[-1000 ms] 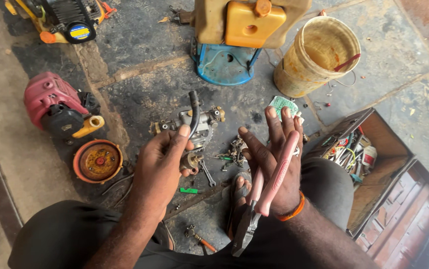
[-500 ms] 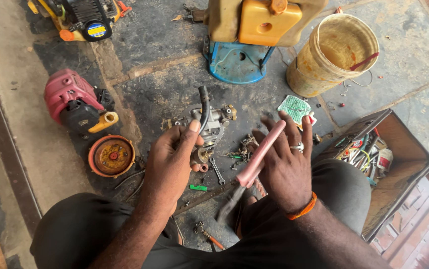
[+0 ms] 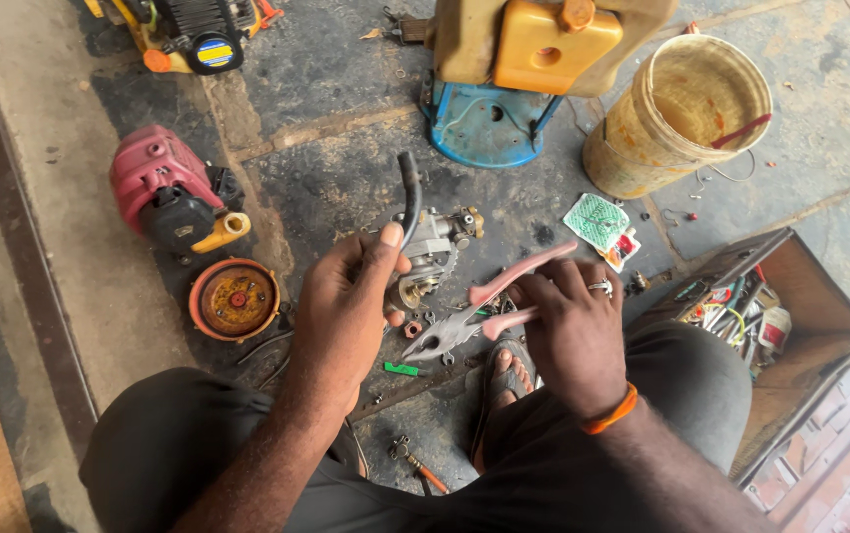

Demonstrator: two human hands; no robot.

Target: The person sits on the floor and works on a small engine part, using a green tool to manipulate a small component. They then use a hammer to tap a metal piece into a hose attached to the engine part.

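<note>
I'm holding the carburetor (image 3: 432, 252) in my left hand (image 3: 346, 306), grip pinching it | right hand (image 3: 573, 331) gripping pink-handled pliers (image 3: 479, 311), nose pointing left toward carburetor, just beside.

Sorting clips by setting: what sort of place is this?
Likely an informal small-engine repair spot on the ground: a red engine, an open toolbox, and a carburettor beside pliers.

Yellow bucket (image 3: 676, 118), red engine (image 3: 163, 190), toolbox (image 3: 780, 326)
</note>
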